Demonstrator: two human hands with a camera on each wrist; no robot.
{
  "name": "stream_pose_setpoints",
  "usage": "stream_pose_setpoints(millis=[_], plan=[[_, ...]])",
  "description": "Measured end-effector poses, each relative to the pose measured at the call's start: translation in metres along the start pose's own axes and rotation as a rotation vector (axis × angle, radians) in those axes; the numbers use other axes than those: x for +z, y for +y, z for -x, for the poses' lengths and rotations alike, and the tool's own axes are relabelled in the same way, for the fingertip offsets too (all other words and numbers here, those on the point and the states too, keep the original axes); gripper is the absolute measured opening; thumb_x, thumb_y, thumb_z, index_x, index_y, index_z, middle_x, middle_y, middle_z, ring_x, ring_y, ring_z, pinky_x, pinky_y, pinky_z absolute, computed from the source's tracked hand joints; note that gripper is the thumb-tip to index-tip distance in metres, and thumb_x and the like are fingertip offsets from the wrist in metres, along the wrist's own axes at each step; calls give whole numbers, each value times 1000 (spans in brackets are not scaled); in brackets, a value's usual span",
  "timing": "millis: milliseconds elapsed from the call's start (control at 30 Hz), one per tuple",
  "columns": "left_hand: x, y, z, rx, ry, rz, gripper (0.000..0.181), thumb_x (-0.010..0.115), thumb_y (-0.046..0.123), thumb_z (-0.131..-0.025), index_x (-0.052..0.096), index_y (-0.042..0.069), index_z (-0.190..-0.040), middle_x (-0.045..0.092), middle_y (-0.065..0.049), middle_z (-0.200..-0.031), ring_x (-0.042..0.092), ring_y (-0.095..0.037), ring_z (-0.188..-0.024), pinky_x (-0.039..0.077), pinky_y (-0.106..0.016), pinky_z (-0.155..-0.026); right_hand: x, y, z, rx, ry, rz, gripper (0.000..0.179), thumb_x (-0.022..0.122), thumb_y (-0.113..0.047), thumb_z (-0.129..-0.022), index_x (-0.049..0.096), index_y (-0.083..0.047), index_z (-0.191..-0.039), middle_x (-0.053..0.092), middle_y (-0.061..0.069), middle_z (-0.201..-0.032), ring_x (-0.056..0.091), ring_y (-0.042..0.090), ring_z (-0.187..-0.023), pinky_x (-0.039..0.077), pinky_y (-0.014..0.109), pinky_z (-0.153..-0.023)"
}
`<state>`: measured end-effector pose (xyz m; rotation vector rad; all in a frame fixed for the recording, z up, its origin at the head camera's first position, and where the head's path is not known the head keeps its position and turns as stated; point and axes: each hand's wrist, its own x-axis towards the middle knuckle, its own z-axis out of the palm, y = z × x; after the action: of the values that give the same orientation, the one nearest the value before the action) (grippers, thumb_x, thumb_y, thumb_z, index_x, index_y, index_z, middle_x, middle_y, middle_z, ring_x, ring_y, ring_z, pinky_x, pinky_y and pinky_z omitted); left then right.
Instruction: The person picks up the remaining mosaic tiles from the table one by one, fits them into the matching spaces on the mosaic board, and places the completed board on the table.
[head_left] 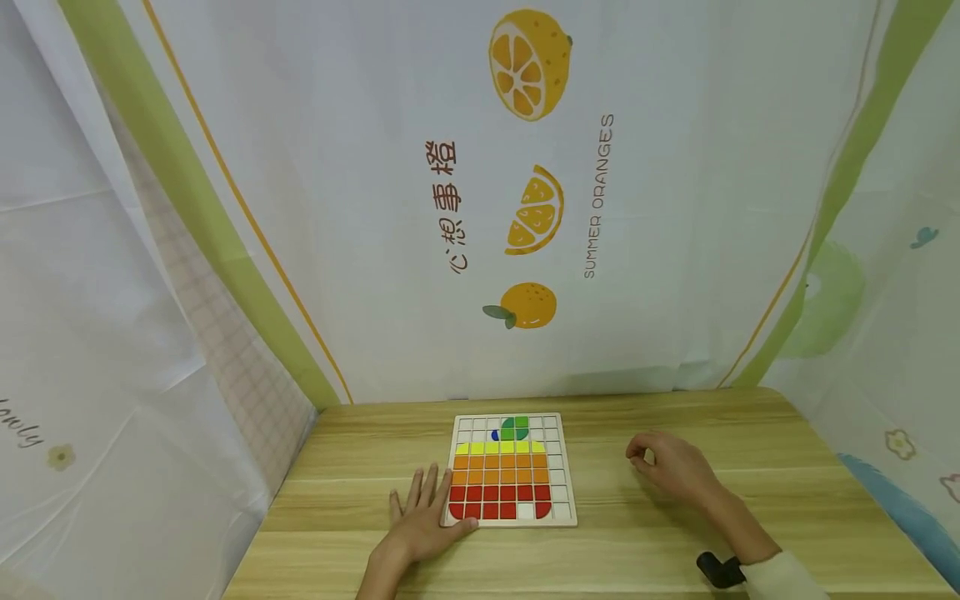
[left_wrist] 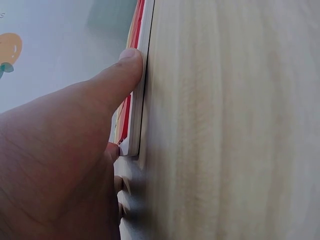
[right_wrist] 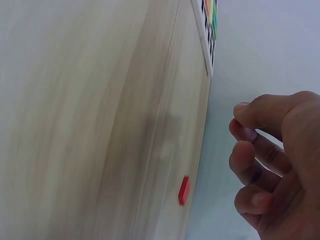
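A square white board (head_left: 562, 500) lies on the table, set with rows of red, orange and yellow tiles and a green leaf shape with a small blue piece. One bare white cell (head_left: 525, 510) shows among the red tiles of its front row. My left hand (head_left: 420, 525) steadies the board's front left corner, fingers spread and thumb along the front edge. To the right of the board, my right hand (head_left: 678, 468) hovers with loosely bent fingers, thumb near the index fingertip, holding nothing visible. In the right wrist view, a small red tile (right_wrist: 184, 190) lies loose on the table.
The wooden table (head_left: 645, 542) reaches back to a white curtain (head_left: 375, 250) printed with oranges. More printed cloth hangs at the left and right sides. A black device (head_left: 720, 571) sits at the right wrist, beside a pale sleeve (head_left: 783, 577).
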<state>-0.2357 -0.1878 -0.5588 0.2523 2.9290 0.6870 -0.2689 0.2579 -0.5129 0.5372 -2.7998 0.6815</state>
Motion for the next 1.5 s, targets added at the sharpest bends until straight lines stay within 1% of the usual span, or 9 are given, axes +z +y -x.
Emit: stream_pose_setpoints(millis=[200, 467, 600, 667, 767, 900, 1067, 1267, 1500], plan=[[-9, 7, 6, 13, -17, 29, 105, 62, 77, -92, 31, 12, -169, 18, -21, -177, 6, -48, -165, -10, -85, -119, -5, 16, -2, 26, 37, 28, 9, 80, -10, -93, 79, -15, -101, 76, -3, -95, 67, 11, -75, 48, 25, -56], [2, -3, -1, 2, -3, -12, 108, 58, 84, -90, 27, 20, -171, 15, -15, -180, 3, -44, -167, -9, -82, -121, -7, 33, -8, 68, 45, 54, 15, 81, -10, -91, 79, -11, -106, 76, 3, -102, 71, 20, -80, 52, 33, -58], [4, -4, -2, 3, 14, -2, 106, 60, 82, -90, 33, 17, -169, 19, -16, -179, 7, -45, -166, -6, -83, -121, -4, 42, -11, 103, 33, 44, 15, 78, -8, -91, 78, -14, -105, 75, 11, -113, 67, 17, -77, 50, 32, -56], [3, -4, -1, -3, 3, -1, 106, 59, 82, -90, 31, 17, -169, 17, -15, -179, 5, -44, -167, -7, -81, -122, -4, 46, -13, 136, 10, 30, 15, 75, -9, -93, 79, -14, -106, 74, 14, -117, 63, 15, -71, 47, 32, -52], [-2, 0, 1, 4, -9, 8, 107, 57, 83, -91, 28, 17, -170, 16, -17, -179, 4, -45, -166, -9, -83, -121, -4, 50, -15, 162, -6, 33, 16, 72, -11, -95, 79, -13, -109, 73, 19, -121, 64, 17, -72, 48, 32, -52], [-4, 2, 2, 10, -12, 13, 107, 56, 83, -91, 26, 18, -171, 15, -17, -179, 3, -45, -166, -10, -83, -121, -3, 55, -16, 173, -8, 66, 17, 74, -13, -95, 78, -10, -112, 73, 20, -120, 72, 25, -80, 54, 37, -58], [1, -1, 1, 3, -4, 14, 109, 54, 86, -90, 26, 19, -171, 15, -15, -180, 2, -44, -167, -10, -82, -121, 0, 60, -17, 178, -6, 80, 18, 76, -14, -94, 78, -8, -111, 73, 19, -119, 75, 34, -88, 59, 46, -63], [2, -3, 0, -3, -2, 16, 110, 57, 86, -88, 28, 19, -170, 16, -14, -180, 3, -43, -167, -10, -81, -122, 2, 60, -16, 191, -15, 88, 14, 73, -11, -95, 78, -9, -108, 75, 15, -115, 74, 32, -86, 57, 44, -60], [-4, 3, 3, 5, -12, 29, 107, 59, 81, -91, 29, 17, -170, 19, -19, -178, 5, -46, -166, -9, -83, -121, 4, 60, -16, 183, 0, 92, 14, 74, -8, -94, 78, -9, -107, 75, 15, -112, 74, 34, -87, 58, 44, -61]])
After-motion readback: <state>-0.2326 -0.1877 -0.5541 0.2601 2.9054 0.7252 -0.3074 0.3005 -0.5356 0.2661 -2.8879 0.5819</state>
